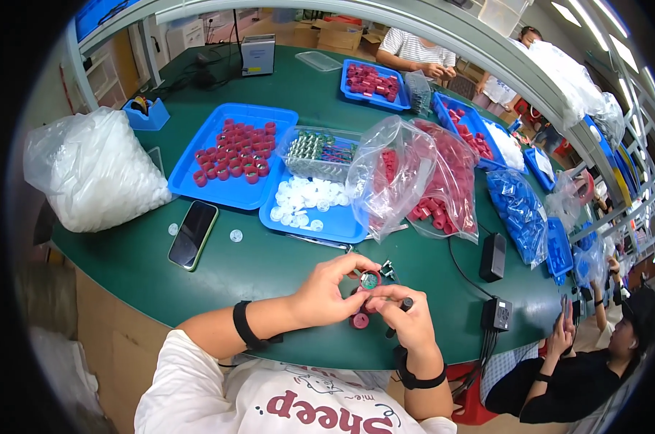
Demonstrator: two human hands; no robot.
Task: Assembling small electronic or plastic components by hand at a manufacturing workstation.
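Near the table's front edge, my left hand (326, 293) pinches a red round housing (371, 271) with a green circuit board (370, 281) inside it. My right hand (413, 323) is closed around a slim black-handled tool (407, 304); its working end is hidden, so its exact kind does not show. The right fingertips meet the left ones at the lower side of the housing. Just below the fingers is another red round part (360, 320). Small green-and-white pieces (389, 270) lie beyond the housing.
Blue trays hold red housings (233, 152) and clear round lenses (306, 199). A clear box (319, 153) contains circuit boards. Bags of red parts (447, 181) and white parts (100, 170) flank them. A phone (194, 235) lies left; a black box (493, 257) and cables are right. Co-workers sit nearby.
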